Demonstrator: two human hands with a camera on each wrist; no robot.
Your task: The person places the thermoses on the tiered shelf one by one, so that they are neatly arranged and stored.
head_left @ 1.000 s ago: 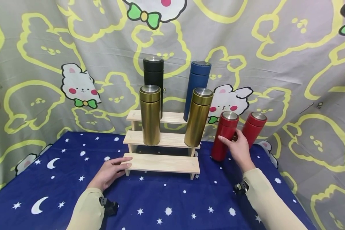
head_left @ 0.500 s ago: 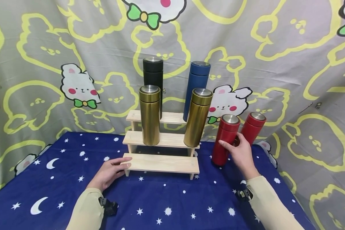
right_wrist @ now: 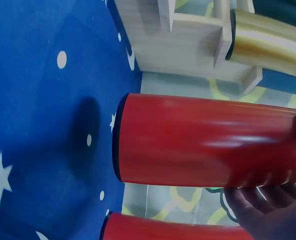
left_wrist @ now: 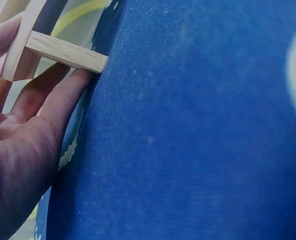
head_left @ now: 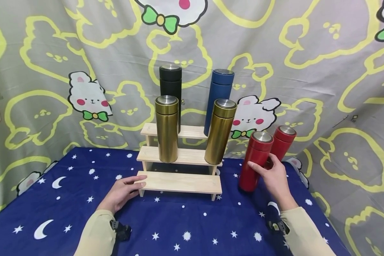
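My right hand (head_left: pixel 276 177) grips a red thermos flask (head_left: pixel 255 165) with a steel-topped lid, thumb on its near side and fingers round the far side. In the right wrist view that red flask (right_wrist: pixel 208 142) is held off the blue cloth, its shadow falling to one side of the base. Behind it stands a second red flask (head_left: pixel 283 142). My left hand (head_left: pixel 120 192) holds the left end of the lowest step of a three-tier wooden stand (head_left: pixel 182 182). From the left wrist, the thumb lies over the board and the fingers reach beneath, beside a leg (left_wrist: pixel 65 51).
Two gold flasks (head_left: pixel 168 135) (head_left: pixel 221 135) stand on the middle step. On the top step are a black flask (head_left: pixel 171 83) and a blue flask (head_left: pixel 219 92). A starry blue cloth (head_left: pixel 179 227) covers the table; a patterned curtain (head_left: pixel 121 53) hangs close behind.
The gripped red flask has moved toward me and slightly right with my right hand, away from the stand's level. My left hand and the other flasks stay in place.
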